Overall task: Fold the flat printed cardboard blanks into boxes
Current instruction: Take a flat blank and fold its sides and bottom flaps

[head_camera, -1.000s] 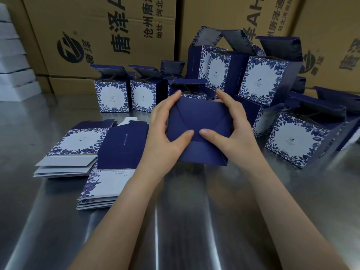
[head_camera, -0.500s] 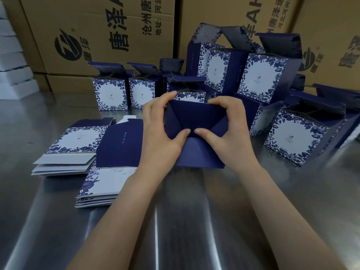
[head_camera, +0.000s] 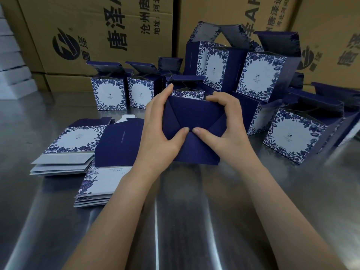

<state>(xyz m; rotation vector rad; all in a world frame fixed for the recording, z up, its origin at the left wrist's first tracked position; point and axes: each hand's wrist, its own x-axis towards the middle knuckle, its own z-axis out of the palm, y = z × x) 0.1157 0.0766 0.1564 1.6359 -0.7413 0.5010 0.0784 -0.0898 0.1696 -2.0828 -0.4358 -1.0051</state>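
I hold a dark blue box [head_camera: 194,115] over the steel table, its bottom flaps turned toward me. My left hand [head_camera: 157,133] grips its left side, thumb pressed on the flaps at the middle. My right hand [head_camera: 228,127] grips the right side, fingers curled over the top edge, thumb pressing beside the left thumb. Two stacks of flat printed blanks [head_camera: 66,151] [head_camera: 97,184] lie to the left on the table. Several folded blue-and-white floral boxes [head_camera: 109,94] [head_camera: 261,75] [head_camera: 294,137] stand behind and to the right, their lids open.
Large brown shipping cartons [head_camera: 97,34] line the back. White foam blocks [head_camera: 11,75] are stacked at the far left. The shiny steel table [head_camera: 175,221] stretches toward me between my forearms.
My thumbs have pushed the bottom flaps inward, so the flat bottom now shows a creased, sunken fold. My right fingers have curled over the top edge. The box sits slightly lower.
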